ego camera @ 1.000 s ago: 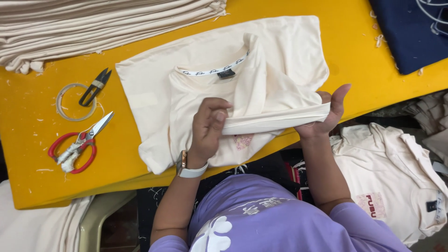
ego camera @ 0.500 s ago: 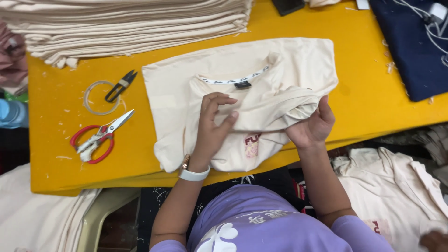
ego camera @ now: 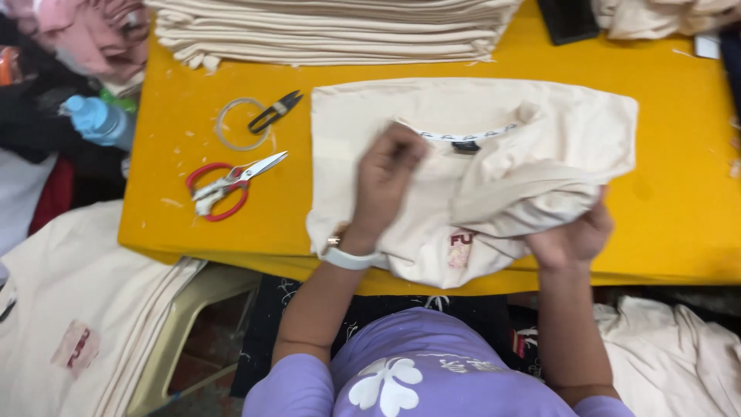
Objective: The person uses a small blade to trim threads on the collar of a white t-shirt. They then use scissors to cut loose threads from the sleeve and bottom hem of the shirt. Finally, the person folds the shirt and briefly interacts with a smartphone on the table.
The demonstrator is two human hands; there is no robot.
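Two hands (ego camera: 478, 208) atop cream shirt (ego camera: 540, 131)

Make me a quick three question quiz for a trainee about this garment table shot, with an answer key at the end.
1. True or false: the left hand rests flat on the cream T-shirt lying on the yellow table.
2. Which tool lies nearer the table's front edge: A) the red-handled scissors, B) the black thread snips?
3. Fill in: the right hand grips a bunched fold of the ____.

Key: 1 true; 2 A; 3 T-shirt.
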